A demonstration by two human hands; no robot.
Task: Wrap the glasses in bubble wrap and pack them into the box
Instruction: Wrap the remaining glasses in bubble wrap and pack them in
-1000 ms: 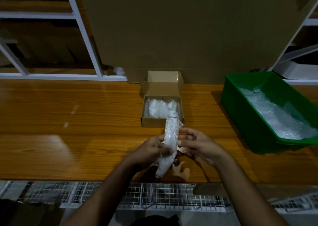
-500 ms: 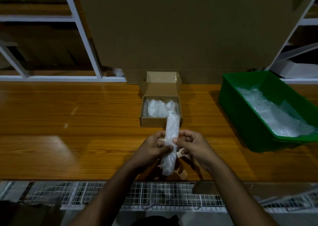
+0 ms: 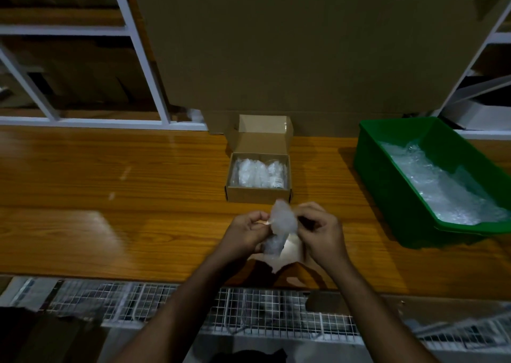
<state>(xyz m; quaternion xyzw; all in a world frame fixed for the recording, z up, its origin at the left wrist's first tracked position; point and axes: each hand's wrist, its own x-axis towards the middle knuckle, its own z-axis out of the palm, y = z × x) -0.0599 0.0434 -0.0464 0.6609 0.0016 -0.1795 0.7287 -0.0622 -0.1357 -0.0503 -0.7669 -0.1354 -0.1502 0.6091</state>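
Bundle of clear bubble wrap (image 3: 279, 225), narrow and elongated, presumably enclosing a pair of glasses, though blur and dim light are hiding the contents. It is being held above the orange-brown wooden tabletop (image 3: 110, 196), its long axis running away from the person, far end tipped up toward the box.

Left hand (image 3: 247, 231): fingers are curling round the bundle's left side and pinching it. Right hand (image 3: 322, 231): fingers are curling in against the right side, gripping the wrap there. Both hands are flanking the bundle evenly, neither plainly nearer to the box.

Small brown cardboard box (image 3: 258, 194), lid standing open at the back, is sitting directly ahead of the hands, just beyond the bundle's far tip. White wrapped packages (image 3: 258, 171) are already lying inside it, side by side.

Green plastic bin (image 3: 387, 174) holding loose bubble wrap sheets (image 3: 439, 185) is standing well off to the right.

Judgement: packing is calling for a short forward carry, with the bundle probably turning to lie alongside the packages already in place.
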